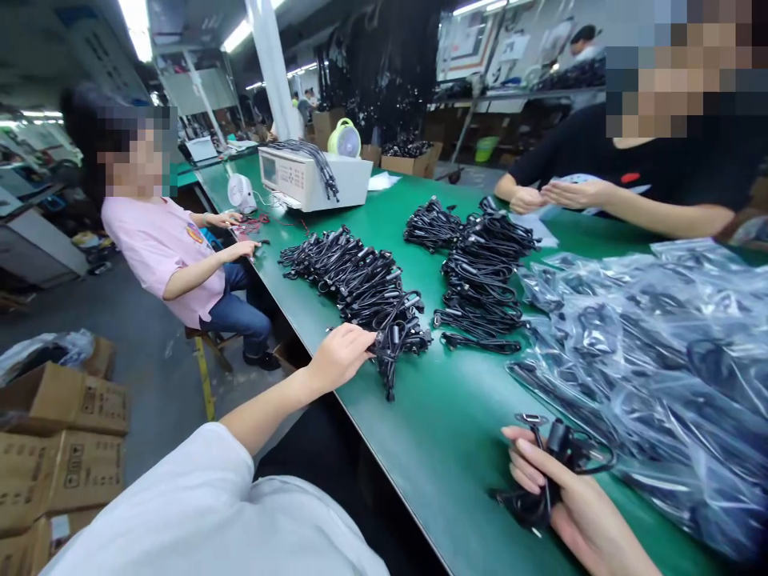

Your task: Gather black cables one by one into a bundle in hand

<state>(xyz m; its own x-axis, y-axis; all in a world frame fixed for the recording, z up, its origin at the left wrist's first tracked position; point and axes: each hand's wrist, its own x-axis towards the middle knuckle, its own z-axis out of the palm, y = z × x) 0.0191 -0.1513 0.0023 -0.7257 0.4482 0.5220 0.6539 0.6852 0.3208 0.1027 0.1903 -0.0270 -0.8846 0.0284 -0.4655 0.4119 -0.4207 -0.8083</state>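
Observation:
My left hand reaches over the table's near edge, its fingers closed at the end of a long row of black cables. The fingertips grip a bundled cable at that near end. On the right, my right hand is wrapped around a coiled black cable with a thick cylindrical part and plugs sticking out. Beyond it lies a second stack of bundled cables. A heap of clear plastic bags with dark cables inside spreads beside my right hand.
The green table runs away from me. A test instrument with cables on top and a small fan stand farther back. One person in pink sits at left; another in black works across. Cardboard boxes stack at lower left.

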